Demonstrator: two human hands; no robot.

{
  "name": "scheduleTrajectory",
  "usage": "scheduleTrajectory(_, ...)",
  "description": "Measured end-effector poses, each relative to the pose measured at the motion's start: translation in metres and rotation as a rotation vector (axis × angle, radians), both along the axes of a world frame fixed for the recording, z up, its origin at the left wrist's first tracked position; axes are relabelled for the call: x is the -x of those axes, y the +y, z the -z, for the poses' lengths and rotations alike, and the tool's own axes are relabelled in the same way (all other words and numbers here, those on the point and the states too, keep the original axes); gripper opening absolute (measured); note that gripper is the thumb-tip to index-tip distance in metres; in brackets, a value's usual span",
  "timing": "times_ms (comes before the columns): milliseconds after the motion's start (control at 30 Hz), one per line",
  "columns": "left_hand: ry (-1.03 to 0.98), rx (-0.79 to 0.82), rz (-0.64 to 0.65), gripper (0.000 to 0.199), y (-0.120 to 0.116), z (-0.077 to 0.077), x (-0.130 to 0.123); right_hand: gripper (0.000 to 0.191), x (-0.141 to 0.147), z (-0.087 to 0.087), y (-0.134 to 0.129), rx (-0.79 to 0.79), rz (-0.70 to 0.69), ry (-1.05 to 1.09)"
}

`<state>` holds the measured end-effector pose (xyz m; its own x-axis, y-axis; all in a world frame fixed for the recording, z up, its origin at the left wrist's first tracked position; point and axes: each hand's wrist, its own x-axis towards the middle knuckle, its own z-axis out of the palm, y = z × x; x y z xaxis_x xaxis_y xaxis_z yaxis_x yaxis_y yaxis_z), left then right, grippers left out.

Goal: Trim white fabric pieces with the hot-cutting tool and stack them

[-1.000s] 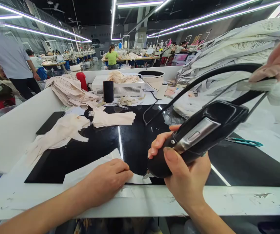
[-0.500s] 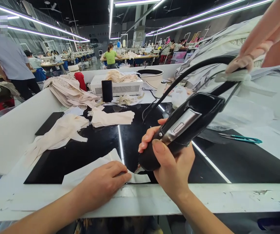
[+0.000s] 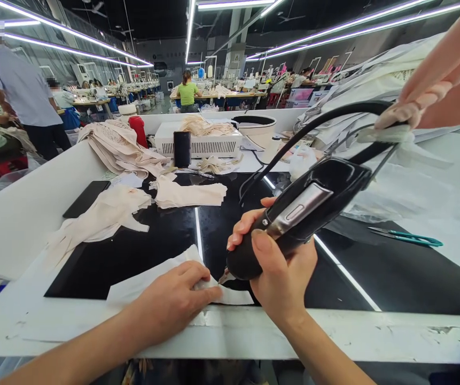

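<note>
My right hand [image 3: 281, 267] is wrapped round a black handheld tool [image 3: 313, 200] with a silver panel, its small metal tip pointing down and left. That tip meets a white fabric piece [image 3: 145, 283] lying at the front edge of the black board [image 3: 93, 267]. On the same fabric rests my left hand [image 3: 177, 297], fingers together and pressing it down beside the tip; its fingertips partly cover the cloth. A black cable [image 3: 318, 120] runs up from the tool to a pale tie at the upper right.
Beige fabric pieces [image 3: 189, 194] and a dark flat phone [image 3: 86, 199] lie on the left. Behind stand an upright phone [image 3: 182, 149] and a white box [image 3: 197, 144]. Teal-handled snips [image 3: 410, 238] lie right. People work beyond; one person [image 3: 21, 91] stands at far left.
The view has shifted slightly, moving the background right and a little down. My left fingertips and the tool tip are now closer together on the white fabric.
</note>
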<state>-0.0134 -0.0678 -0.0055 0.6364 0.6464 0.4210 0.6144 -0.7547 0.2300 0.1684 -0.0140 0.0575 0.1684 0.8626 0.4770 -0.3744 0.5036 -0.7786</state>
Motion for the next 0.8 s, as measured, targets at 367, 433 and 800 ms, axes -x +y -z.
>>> scheduleTrajectory(367, -0.015, -0.002, -0.006, 0.028, 0.001, 0.002, -0.002, 0.042, 0.006, 0.000, 0.005, -0.022, 0.011, -0.048)
scheduleTrajectory(433, -0.028, 0.004, -0.009, 0.027, 0.000, 0.003, -0.004, 0.039, 0.008, 0.001, 0.006, -0.016, 0.012, -0.059)
scheduleTrajectory(800, 0.063, 0.111, -0.079, 0.025, 0.021, -0.002, -0.009, 0.048, -0.024, 0.004, 0.017, 0.063, 0.059, -0.228)
